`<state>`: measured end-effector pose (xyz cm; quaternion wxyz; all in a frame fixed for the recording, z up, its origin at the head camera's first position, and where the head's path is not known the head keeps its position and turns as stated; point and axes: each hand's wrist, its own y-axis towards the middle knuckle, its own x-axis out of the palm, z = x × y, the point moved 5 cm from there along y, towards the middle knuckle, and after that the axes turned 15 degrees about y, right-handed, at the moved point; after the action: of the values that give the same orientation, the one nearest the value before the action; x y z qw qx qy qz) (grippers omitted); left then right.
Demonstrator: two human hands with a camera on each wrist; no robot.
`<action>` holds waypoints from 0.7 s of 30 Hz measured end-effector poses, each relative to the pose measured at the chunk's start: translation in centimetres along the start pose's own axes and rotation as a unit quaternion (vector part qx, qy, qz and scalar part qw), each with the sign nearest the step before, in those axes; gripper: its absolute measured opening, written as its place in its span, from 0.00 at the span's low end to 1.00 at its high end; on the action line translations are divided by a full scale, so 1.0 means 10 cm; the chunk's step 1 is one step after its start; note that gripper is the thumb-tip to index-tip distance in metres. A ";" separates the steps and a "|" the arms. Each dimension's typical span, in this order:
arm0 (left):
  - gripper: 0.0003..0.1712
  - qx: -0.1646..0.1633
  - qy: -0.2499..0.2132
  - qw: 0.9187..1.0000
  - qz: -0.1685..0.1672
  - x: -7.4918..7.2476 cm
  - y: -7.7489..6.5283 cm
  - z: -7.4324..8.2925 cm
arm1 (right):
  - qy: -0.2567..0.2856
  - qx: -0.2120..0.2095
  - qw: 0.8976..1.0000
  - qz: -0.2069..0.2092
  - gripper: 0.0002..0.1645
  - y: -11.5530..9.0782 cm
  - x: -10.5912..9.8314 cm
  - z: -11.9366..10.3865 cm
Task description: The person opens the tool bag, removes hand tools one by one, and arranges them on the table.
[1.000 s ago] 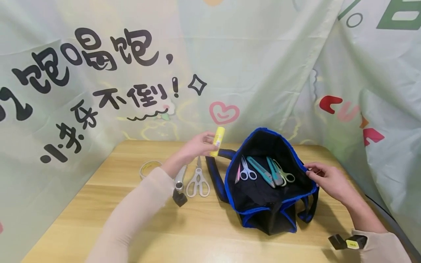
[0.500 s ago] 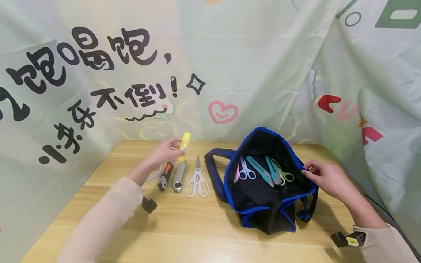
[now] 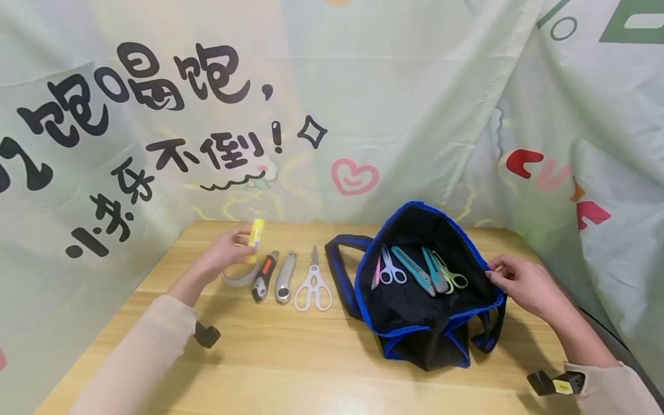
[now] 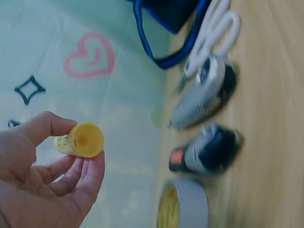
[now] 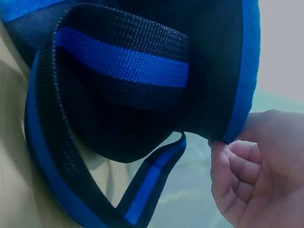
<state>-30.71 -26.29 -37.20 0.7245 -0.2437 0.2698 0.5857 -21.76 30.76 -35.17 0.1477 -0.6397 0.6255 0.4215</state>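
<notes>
My left hand (image 3: 228, 251) pinches a yellow glue stick (image 3: 255, 239) between thumb and fingers, held upright over the roll of tape (image 3: 240, 281). In the left wrist view the round yellow end of the glue stick (image 4: 89, 140) faces the camera. My right hand (image 3: 524, 282) pinches the blue-trimmed rim of a black bag (image 3: 404, 308) at its right side; the right wrist view shows thumb and fingertips on that blue edge (image 5: 240, 118). Inside the bag lie small blue scissors (image 3: 392, 273), teal utility knives (image 3: 413, 271), green-handled scissors (image 3: 455, 280) and a pink slim item (image 3: 376, 274).
Between the tape and the bag, a black-and-orange utility knife (image 3: 266, 278), a grey utility knife (image 3: 285, 278) and white-handled scissors (image 3: 313, 285) lie in a row on the wooden table (image 3: 290, 363). A bag strap (image 3: 342, 276) loops out to the left. A printed curtain (image 3: 415, 115) stands behind.
My left hand has carried the glue stick leftward, from beside the bag to over the tape, uncovering the knives. My right hand keeps its grip on the bag's rim.
</notes>
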 end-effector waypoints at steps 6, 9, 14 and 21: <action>0.41 -0.020 0.050 0.998 0.032 -0.18 -0.07 -0.28 | 0.022 -0.016 0.999 0.026 0.05 -0.05 0.01 0.06; 0.39 -0.032 0.074 0.996 0.047 -0.27 -0.08 -0.43 | 0.027 -0.012 0.999 0.027 0.07 -0.06 0.01 0.07; 0.36 -0.044 0.108 0.992 0.056 -0.38 -0.10 -0.69 | 0.035 -0.004 0.999 0.027 0.09 -0.07 0.02 0.08; 0.37 -0.063 0.189 0.979 0.052 -0.46 -0.14 -1.06 | 0.037 0.000 0.999 0.023 0.10 -0.07 0.03 0.08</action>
<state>-31.25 -36.95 -41.82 0.6120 -0.3810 0.3765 0.5818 -21.44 31.25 -36.16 0.1152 -0.6403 0.6450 0.4008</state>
